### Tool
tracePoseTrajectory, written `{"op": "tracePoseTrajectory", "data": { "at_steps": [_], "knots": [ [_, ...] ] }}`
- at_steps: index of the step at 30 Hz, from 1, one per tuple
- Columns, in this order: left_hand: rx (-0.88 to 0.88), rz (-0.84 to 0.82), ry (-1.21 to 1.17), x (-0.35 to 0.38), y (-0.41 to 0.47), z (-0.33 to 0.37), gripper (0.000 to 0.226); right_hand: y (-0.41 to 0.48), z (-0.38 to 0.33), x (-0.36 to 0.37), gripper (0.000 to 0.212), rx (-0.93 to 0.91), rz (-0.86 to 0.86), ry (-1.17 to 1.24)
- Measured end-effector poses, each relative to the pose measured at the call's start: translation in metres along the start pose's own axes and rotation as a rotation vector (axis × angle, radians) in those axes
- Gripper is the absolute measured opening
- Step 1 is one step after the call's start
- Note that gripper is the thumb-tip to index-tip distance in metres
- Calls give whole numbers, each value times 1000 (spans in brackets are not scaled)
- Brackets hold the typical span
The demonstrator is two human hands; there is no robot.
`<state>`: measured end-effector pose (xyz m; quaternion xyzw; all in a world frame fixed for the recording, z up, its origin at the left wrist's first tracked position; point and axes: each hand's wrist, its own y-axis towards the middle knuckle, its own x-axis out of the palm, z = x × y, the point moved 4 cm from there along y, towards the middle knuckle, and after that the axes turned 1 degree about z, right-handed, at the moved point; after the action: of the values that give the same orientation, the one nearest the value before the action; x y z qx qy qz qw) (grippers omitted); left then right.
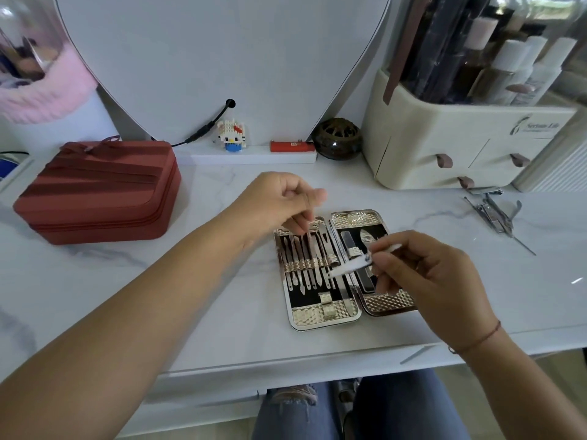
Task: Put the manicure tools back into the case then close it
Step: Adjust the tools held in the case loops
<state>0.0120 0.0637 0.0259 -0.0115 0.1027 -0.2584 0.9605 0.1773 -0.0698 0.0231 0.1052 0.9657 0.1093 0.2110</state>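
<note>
Head view: the manicure case lies open and flat near the front edge of the counter, about midway along it, hinge running front to back. Its left half holds a row of slim steel tools side by side under a woven band, with a short piece below them near the front rim. Its right half holds a nail file and a clipper, partly covered by your right arm's hand. Your left grip hangs over the rear end of the left half, fingers curled down onto the tool tops; you cannot tell whether it has one pinched. Your right grip pinches a pale slim tool, blurred, tilted across the hinge just above the case. A few loose tools lie near the right rear of the counter, just in front of a cream organizer that holds upright bottles. A red zipped box, closed, sits toward the left rear, well apart from the case. Bare counter lies open between that box and the case, and between the case and the loose tools.
</note>
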Motion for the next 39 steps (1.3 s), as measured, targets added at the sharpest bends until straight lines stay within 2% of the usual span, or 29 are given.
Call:
{"op": "tracePoseTrajectory", "data": {
  "at_steps": [3, 5, 7, 10, 15, 21, 24, 30, 35, 39],
  "knots": [
    [122, 145, 292, -8, 7, -5, 17, -11, 9, 0, 16, 75, -50, -5],
    [145, 100, 491, -5, 11, -11, 27, -12, 11, -2, 16, 97, -52, 6],
    [123, 14, 593, -2, 13, -18, 43, -12, 10, -6, 16, 97, -55, 1],
    [109, -57, 619, -1, 16, -24, 50, -10, 10, -6, 13, 111, -87, -8],
    [146, -50, 677, -2, 19, -25, 29, -8, 8, 7, 8, 87, -147, -73],
    [169, 9, 653, -6, 21, -27, 9, -5, 0, 21, 6, -76, -204, -248],
    [157, 6, 648, -5, 21, -27, 4, -3, -6, 27, 13, -161, -244, -349],
    [141, 3, 645, -4, 20, -24, 1, 4, -17, 43, 19, -248, -345, -397],
    [124, -7, 651, -4, 19, -22, 4, 6, -29, 58, 21, -418, -425, -544],
    [128, -11, 637, -6, 18, -21, 4, 7, -29, 70, 23, -410, -533, -477]
  ]
}}
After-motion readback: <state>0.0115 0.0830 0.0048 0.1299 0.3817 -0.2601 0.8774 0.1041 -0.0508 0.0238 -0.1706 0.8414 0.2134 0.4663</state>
